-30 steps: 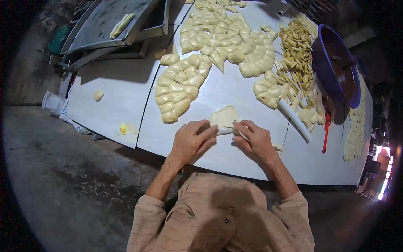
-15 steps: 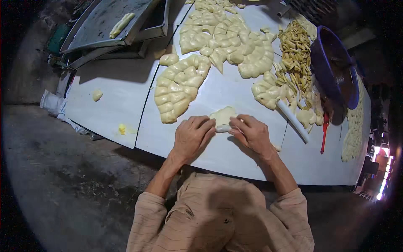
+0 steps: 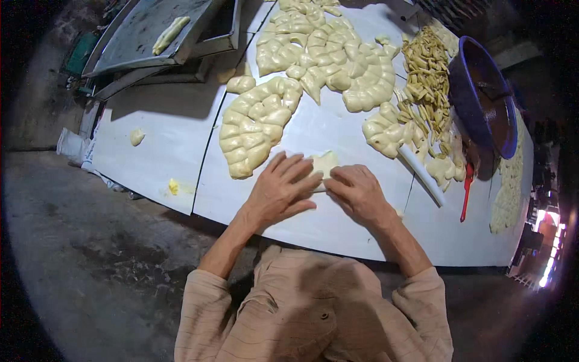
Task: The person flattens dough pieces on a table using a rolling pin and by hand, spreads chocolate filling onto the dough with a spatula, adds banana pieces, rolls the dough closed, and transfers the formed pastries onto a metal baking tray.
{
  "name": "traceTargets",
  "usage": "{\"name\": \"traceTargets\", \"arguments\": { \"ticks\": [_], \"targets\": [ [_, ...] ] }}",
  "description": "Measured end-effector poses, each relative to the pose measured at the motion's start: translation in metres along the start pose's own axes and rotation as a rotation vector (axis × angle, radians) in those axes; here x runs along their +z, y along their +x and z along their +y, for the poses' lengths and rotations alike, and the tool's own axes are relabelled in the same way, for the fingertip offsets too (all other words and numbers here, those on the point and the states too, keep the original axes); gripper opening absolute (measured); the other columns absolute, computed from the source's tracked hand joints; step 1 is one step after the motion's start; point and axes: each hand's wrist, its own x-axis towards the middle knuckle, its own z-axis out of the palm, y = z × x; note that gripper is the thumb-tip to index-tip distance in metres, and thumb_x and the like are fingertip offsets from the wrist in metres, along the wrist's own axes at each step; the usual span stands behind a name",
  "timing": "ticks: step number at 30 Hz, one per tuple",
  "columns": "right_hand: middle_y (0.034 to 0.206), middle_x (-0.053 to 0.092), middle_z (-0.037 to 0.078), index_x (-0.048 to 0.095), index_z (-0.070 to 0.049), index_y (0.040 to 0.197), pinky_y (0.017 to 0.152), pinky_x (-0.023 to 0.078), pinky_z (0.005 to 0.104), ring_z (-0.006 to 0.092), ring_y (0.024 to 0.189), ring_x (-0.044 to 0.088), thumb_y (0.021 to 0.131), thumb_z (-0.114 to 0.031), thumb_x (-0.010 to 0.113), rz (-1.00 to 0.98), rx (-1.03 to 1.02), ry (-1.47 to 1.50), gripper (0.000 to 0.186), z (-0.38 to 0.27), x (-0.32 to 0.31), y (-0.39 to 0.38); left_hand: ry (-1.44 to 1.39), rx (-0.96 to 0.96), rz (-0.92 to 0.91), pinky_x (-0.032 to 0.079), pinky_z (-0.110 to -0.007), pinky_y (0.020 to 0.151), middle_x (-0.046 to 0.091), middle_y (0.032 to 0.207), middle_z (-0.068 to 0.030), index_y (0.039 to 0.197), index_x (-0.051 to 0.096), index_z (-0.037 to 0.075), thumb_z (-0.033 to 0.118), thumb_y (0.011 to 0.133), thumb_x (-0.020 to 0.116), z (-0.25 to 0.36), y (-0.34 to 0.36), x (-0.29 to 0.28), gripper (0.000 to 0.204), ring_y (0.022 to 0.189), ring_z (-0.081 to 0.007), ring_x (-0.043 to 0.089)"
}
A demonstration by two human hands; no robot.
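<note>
A small flattened piece of dough [image 3: 325, 161] lies on the white table near its front edge, between my two hands. My left hand [image 3: 282, 186] is open, its fingers spread and reaching over the left side of the dough. On the other side, my right hand [image 3: 357, 190] has its fingers bent together at the dough's right edge. The near edge of the dough is partly hidden by my fingers. Beyond my left hand lies a curved slab of scored dough portions [image 3: 250, 130].
More joined dough portions [image 3: 322, 51] spread across the far middle. Rightward are a heap of pale cut strips [image 3: 425, 75], a white rolling tube [image 3: 421, 175], a red-handled tool [image 3: 466, 196] and a purple basin [image 3: 455, 90]. Stacked metal trays [image 3: 136, 63] stand far left, with one rolled dough stick [image 3: 170, 35].
My left hand has opened and slid its fingers forward over the dough, letting go of its left edge. My right hand has shifted slightly inward. The grey-looking roll at the near edge is now covered.
</note>
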Motion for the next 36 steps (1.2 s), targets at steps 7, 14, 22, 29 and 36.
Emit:
{"name": "traceTargets", "arguments": {
  "ticks": [7,14,22,29,36],
  "targets": [
    [0.108,0.068,0.011,0.068,-0.009,0.115,0.086,0.051,0.0454,0.03,0.099,0.066,0.085,-0.015,0.077,0.054,-0.007,0.033,0.033,0.006,-0.003,0.002,-0.037,-0.146,0.193,0.048,-0.045,0.093,0.066,0.115,-0.0074,0.116,0.07,0.013,0.021,0.084,0.079,0.01,-0.003,0.011,0.034,0.108,-0.0291,0.063],
    [0.11,0.067,0.011,0.067,-0.009,0.117,0.087,0.051,0.0457,0.0314,0.102,0.065,0.089,-0.016,0.072,0.057,-0.015,-0.033,0.029,0.014,-0.003,0.008,0.039,-0.204,0.272,0.051,-0.042,0.081,0.068,0.112,-0.0088,0.12,0.069,0.016,0.019,0.085,0.078,0.012,-0.002,0.007,0.036,0.1,-0.0282,0.066],
    [0.11,0.065,0.01,0.066,-0.01,0.117,0.084,0.05,0.0445,0.0284,0.098,0.065,0.086,-0.013,0.072,0.07,-0.008,-0.101,0.031,0.019,-0.003,0.012,0.059,-0.248,0.24,0.051,-0.039,0.072,0.068,0.113,-0.0066,0.117,0.071,0.013,0.019,0.087,0.076,0.011,0.0,0.01,0.031,0.094,-0.0233,0.066],
    [0.111,0.065,0.013,0.065,-0.012,0.122,0.084,0.05,0.0456,0.0307,0.1,0.065,0.085,-0.016,0.074,0.082,-0.022,-0.179,0.038,0.028,0.002,0.012,0.101,-0.25,0.285,0.054,-0.038,0.07,0.069,0.115,-0.0125,0.119,0.071,0.014,0.017,0.083,0.08,0.006,0.005,0.015,0.037,0.08,-0.0248,0.066],
    [0.109,0.069,0.012,0.07,-0.007,0.113,0.085,0.052,0.044,0.032,0.1,0.067,0.086,-0.012,0.073,0.088,-0.074,-0.14,0.027,0.025,-0.001,0.017,0.112,-0.22,0.284,0.053,-0.038,0.066,0.07,0.111,-0.009,0.113,0.072,0.014,0.011,0.084,0.077,0.01,0.007,0.016,0.03,0.081,-0.0259,0.067]
  ]
}}
